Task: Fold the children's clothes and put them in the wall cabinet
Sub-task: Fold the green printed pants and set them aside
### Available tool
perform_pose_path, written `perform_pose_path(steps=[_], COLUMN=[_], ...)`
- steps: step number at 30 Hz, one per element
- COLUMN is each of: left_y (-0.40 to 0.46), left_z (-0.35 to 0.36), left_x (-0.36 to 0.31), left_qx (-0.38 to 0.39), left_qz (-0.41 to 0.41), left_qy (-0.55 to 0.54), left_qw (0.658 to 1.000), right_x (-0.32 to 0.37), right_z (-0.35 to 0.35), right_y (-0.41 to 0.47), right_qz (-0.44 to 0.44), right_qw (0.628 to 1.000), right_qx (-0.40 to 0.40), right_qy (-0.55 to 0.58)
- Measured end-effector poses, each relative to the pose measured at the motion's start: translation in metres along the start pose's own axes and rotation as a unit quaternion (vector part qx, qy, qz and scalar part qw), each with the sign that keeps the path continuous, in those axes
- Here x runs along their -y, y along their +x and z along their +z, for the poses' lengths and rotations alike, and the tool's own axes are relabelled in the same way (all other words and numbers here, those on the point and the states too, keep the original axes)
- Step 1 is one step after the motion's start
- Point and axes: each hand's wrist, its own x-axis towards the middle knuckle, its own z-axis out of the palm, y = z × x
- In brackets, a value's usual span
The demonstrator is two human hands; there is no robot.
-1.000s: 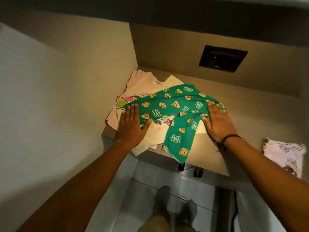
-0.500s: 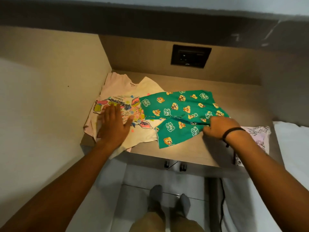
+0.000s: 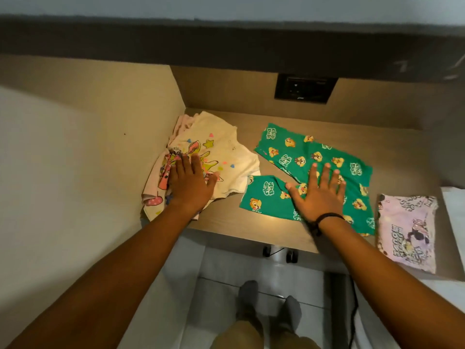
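Note:
Green children's trousers [image 3: 297, 157] with a cartoon print lie spread flat on the wooden desk [image 3: 226, 222], both legs apart. My right hand [image 3: 318, 195] presses flat on them, fingers spread. A cream printed T-shirt [image 3: 226, 152] lies crumpled at the desk's left end, on top of a pink garment [image 3: 151, 197]. My left hand [image 3: 188, 185] rests palm down on the T-shirt's near edge. A folded lilac printed garment [image 3: 407, 233] lies at the right edge of the desk.
A wall panel [image 3: 100, 122] closes the desk on the left and a dark socket plate [image 3: 305, 88] sits in the back wall. A dark overhang [image 3: 226, 44] runs above. White bedding [image 3: 454, 212] adjoins at the right. My feet [image 3: 269, 306] stand on the tiled floor below.
The green trousers were pulled rightwards off the T-shirt and spread flat. My right hand went from pinching their edge to pressing flat. My left hand stayed on the T-shirt, which bunched up.

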Motion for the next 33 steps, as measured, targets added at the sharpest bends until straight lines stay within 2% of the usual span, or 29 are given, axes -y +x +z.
perform_pose_path(steps=[2,4,5,7,13,15,17,18,20,22,28,31,33], left_y=[-0.003,-0.003,-0.002,0.005,0.040,0.033,0.014,0.000,-0.030,-0.050,-0.060,-0.063,-0.058], left_z=[-0.003,0.005,0.010,0.018,0.004,-0.002,-0.004,-0.003,0.006,0.022,0.046,0.039,0.035], left_x=[-0.021,-0.033,-0.034,-0.027,0.017,-0.002,-0.050,-0.078,-0.134,-0.166,-0.160,-0.161,-0.166], left_qx=[-0.036,-0.016,0.006,0.023,0.014,-0.022,-0.060,-0.063,-0.040,-0.010,0.016,0.011,-0.011], left_qz=[0.075,0.157,0.167,0.143,-0.002,-0.016,0.026,0.072,0.197,0.262,0.220,0.221,0.233], left_qy=[-0.012,0.010,0.024,0.029,0.003,-0.021,-0.065,-0.082,-0.094,-0.094,-0.018,-0.024,-0.034], left_qw=[0.996,0.987,0.986,0.989,1.000,0.999,0.996,0.992,0.975,0.960,0.975,0.975,0.972], right_x=[-0.001,-0.006,-0.008,-0.011,-0.004,-0.005,-0.011,-0.015,-0.030,-0.044,-0.051,-0.050,-0.056], right_z=[-0.004,-0.007,-0.007,-0.002,-0.002,-0.007,-0.015,-0.017,-0.015,-0.009,-0.009,-0.015,-0.014], right_y=[-0.003,-0.001,-0.001,-0.003,-0.018,-0.022,-0.020,-0.018,-0.013,-0.009,0.007,0.009,0.003], right_qz=[-0.017,-0.058,-0.078,-0.096,-0.105,-0.110,-0.106,-0.099,-0.067,-0.048,-0.006,-0.012,-0.024], right_qw=[1.000,0.998,0.996,0.995,0.994,0.993,0.993,0.992,0.994,0.997,0.999,0.999,0.997], right_qx=[-0.006,-0.032,-0.030,-0.017,0.017,0.030,-0.017,-0.047,-0.069,-0.057,-0.053,-0.041,-0.068], right_qy=[-0.001,-0.004,-0.016,-0.033,-0.027,0.010,0.052,0.057,0.045,0.013,0.002,0.009,0.006])
